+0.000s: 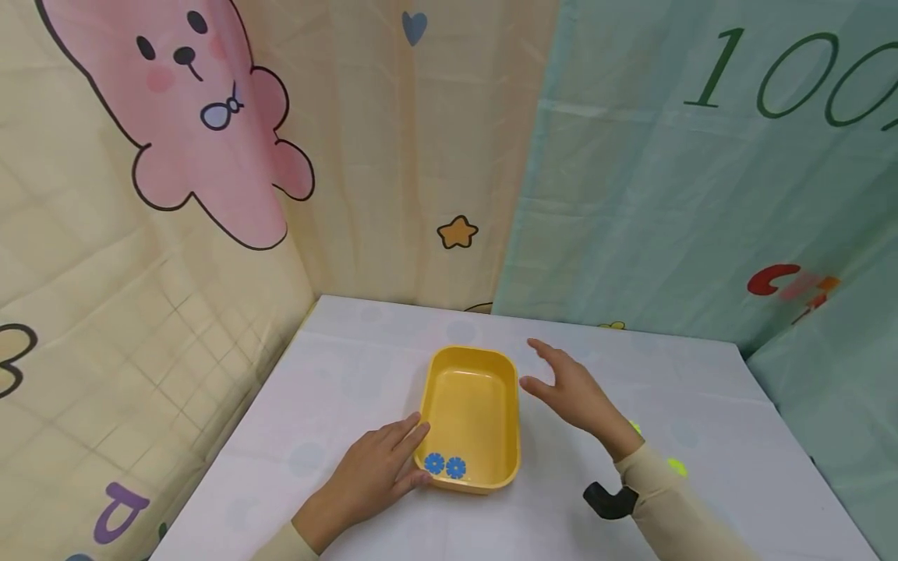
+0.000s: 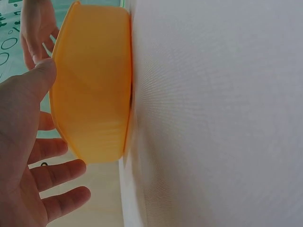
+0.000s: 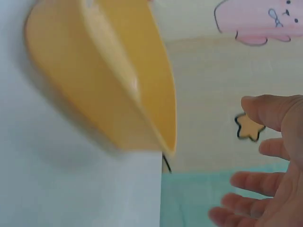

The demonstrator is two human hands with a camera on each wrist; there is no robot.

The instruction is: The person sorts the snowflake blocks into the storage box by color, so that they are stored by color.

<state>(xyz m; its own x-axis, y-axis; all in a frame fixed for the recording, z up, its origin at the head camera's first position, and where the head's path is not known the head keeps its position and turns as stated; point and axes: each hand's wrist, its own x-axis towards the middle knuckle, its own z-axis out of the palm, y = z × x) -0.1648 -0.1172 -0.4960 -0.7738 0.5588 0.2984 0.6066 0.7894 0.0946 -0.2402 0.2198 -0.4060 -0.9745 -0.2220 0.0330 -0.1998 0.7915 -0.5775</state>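
A yellow plastic tray (image 1: 471, 417) stands on the white table, with two blue flower-shaped pieces (image 1: 445, 466) lying in its near left corner. My left hand (image 1: 375, 471) is at that corner, its fingers fairly straight along the left rim and its thumb at the near edge. In the left wrist view the thumb tip (image 2: 46, 68) rests at the rim of the tray (image 2: 92, 85), seen from its side. My right hand (image 1: 571, 389) hovers just off the tray's right side, fingers spread and nothing in it. The right wrist view shows a gap between that hand (image 3: 265, 189) and the tray (image 3: 94, 71).
Small yellow-green pieces (image 1: 677, 467) lie on the table (image 1: 351, 374) by the right forearm, partly hidden by it. A black curved object (image 1: 609, 501) shows beside the right sleeve. Printed curtains (image 1: 393, 156) hang behind the table and along its sides.
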